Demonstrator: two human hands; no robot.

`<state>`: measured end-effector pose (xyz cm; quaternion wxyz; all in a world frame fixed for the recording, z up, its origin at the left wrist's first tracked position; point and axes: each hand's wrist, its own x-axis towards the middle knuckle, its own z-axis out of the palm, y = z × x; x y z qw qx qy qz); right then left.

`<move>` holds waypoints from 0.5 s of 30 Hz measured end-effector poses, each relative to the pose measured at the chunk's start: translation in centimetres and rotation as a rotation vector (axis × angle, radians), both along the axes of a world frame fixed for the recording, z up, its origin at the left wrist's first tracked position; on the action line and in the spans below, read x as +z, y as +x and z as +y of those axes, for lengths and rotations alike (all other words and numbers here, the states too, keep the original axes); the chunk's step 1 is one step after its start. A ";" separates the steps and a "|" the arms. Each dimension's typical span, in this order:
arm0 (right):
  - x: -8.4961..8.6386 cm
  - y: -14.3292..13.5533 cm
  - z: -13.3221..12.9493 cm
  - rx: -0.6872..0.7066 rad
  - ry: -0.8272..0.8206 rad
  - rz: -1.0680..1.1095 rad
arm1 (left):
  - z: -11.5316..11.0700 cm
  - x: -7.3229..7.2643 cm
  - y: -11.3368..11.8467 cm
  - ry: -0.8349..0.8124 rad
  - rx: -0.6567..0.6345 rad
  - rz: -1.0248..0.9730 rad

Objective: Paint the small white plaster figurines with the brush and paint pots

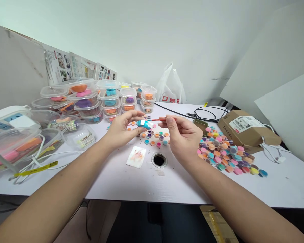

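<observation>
Between the thumb and fingers of my left hand [124, 126] is a small blue and white painted figure [145, 124], its exact shape too small to make out. My right hand [183, 136] pinches a thin red paintbrush [159, 119], whose tip points left and meets or nearly meets the figure. Beneath both hands, strips of small paint pots [153, 143] in several colours lie on the white table. A folded white tissue [136, 157] with reddish-brown stains rests in front of them.
Stacked clear plastic boxes [84, 103] with coloured pieces fill the back left. Many loose paint pots [225, 155] are heaped on the right beside a cardboard box [245, 126]. A round cable hole [159, 160] opens near the front. A power strip [8, 121] stands far left.
</observation>
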<state>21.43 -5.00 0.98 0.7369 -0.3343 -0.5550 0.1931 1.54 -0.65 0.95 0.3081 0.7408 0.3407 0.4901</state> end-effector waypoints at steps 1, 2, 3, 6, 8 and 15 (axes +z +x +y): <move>0.1 -0.1 0.0 0.007 -0.002 0.000 | -0.1 0.0 0.0 0.003 -0.001 0.001; 0.1 -0.3 0.0 0.020 -0.005 0.000 | -0.1 0.0 0.0 0.006 -0.003 0.000; 0.0 -0.3 0.1 0.035 -0.010 0.003 | -0.1 0.0 0.0 0.009 -0.005 -0.003; -0.2 -0.1 0.3 0.064 -0.036 0.019 | -0.1 0.0 0.0 0.016 0.004 -0.013; -0.3 0.2 0.4 0.053 -0.057 0.013 | 0.0 -0.1 -0.1 0.013 0.018 -0.016; 0.1 0.2 0.3 0.007 -0.018 0.041 | -0.1 0.1 0.0 -0.002 0.024 -0.003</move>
